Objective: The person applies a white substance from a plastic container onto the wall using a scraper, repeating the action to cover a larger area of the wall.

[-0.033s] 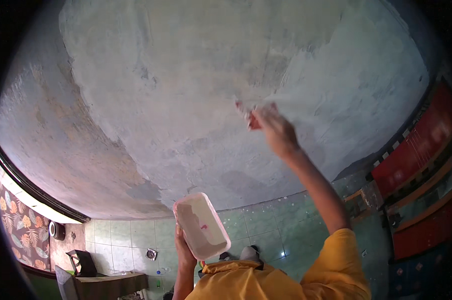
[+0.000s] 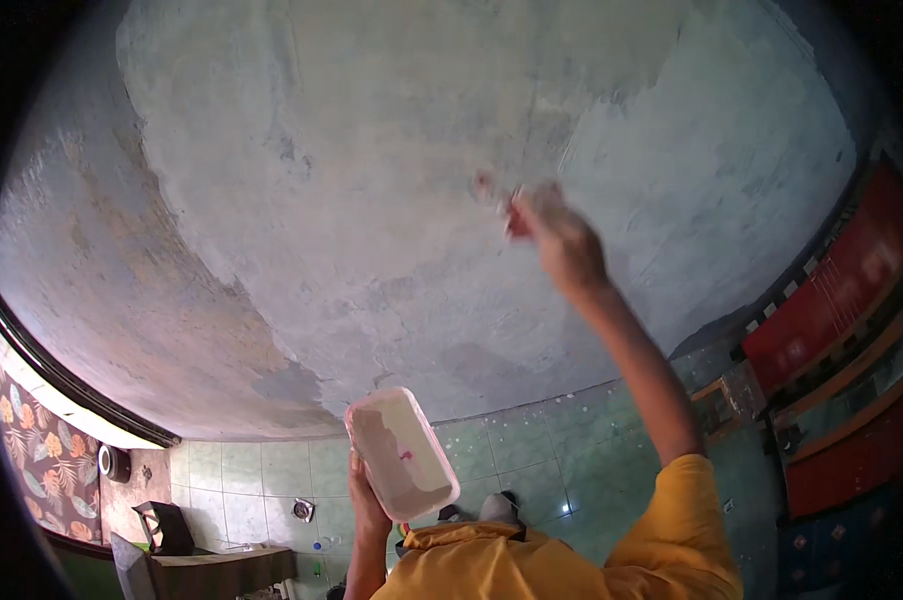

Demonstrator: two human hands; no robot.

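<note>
My left hand point(image 2: 369, 500) grips a pale, pink-edged rectangular tub point(image 2: 440, 443) by its left side, tilted so its inside shows. Whitish paste coats the inside, with a small pink spot on the bottom. My right hand point(image 2: 570, 250) is raised in front of the patchy plastered wall point(image 2: 402, 230), closed on a red putty scraper point(image 2: 518, 218) smeared with white. Motion blurs the scraper and fingertips, and I cannot tell whether its edge touches the wall. Smooth pale filler covers much of the wall; rougher brownish plaster shows at the left.
Below the wall runs a green tiled floor point(image 2: 512, 450) with white specks. Red and wooden furniture point(image 2: 837, 330) stands at the right. At the lower left are a grey-brown piece of furniture point(image 2: 222, 570), a black bag point(image 2: 167, 527) and a leaf-patterned curtain point(image 2: 37, 440).
My right hand and the scraper have moved slightly up along the wall. The left hand and tub stay almost in place.
</note>
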